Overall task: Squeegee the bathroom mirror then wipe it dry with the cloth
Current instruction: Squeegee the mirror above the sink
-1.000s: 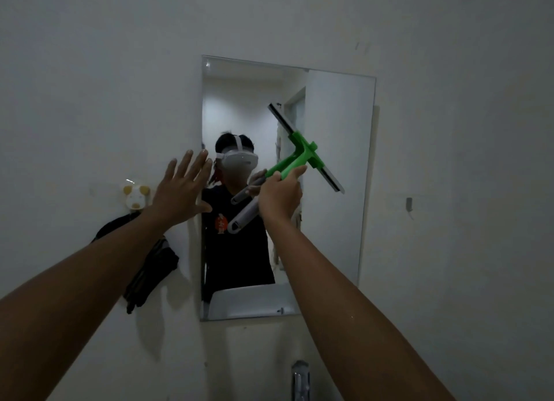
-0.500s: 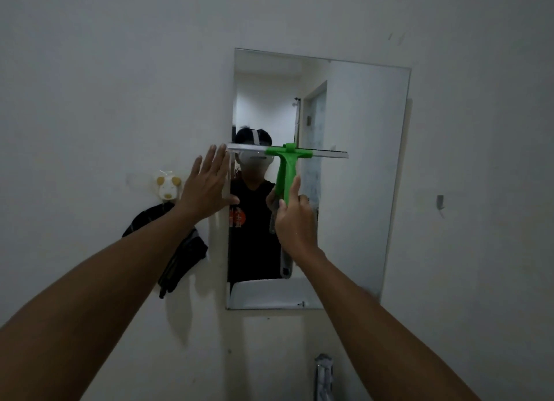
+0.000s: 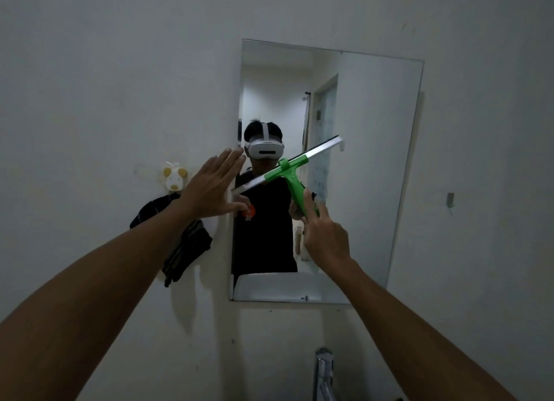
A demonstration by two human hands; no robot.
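Note:
A frameless rectangular mirror (image 3: 368, 167) hangs on the white wall. My right hand (image 3: 325, 236) grips the green handle of a squeegee (image 3: 290, 176), whose silver blade lies slanted across the lower-middle of the glass, left end low near the mirror's left edge, right end high. My left hand (image 3: 212, 188) is flat, fingers spread, against the wall at the mirror's left edge, fingertips reaching the glass. A dark cloth (image 3: 180, 248) hangs from a hook left of the mirror, under my left forearm.
A small animal-shaped hook (image 3: 174, 177) holds the cloth on the wall. A chrome tap (image 3: 323, 373) rises at the bottom below the mirror. A small metal hook (image 3: 449, 200) sits on the wall to the right. The mirror reflects a person and a white basin.
The squeegee blade went from steeply tilted to level to slanted with its right end up, and sits lower on the glass. My left hand stayed at the mirror's left edge.

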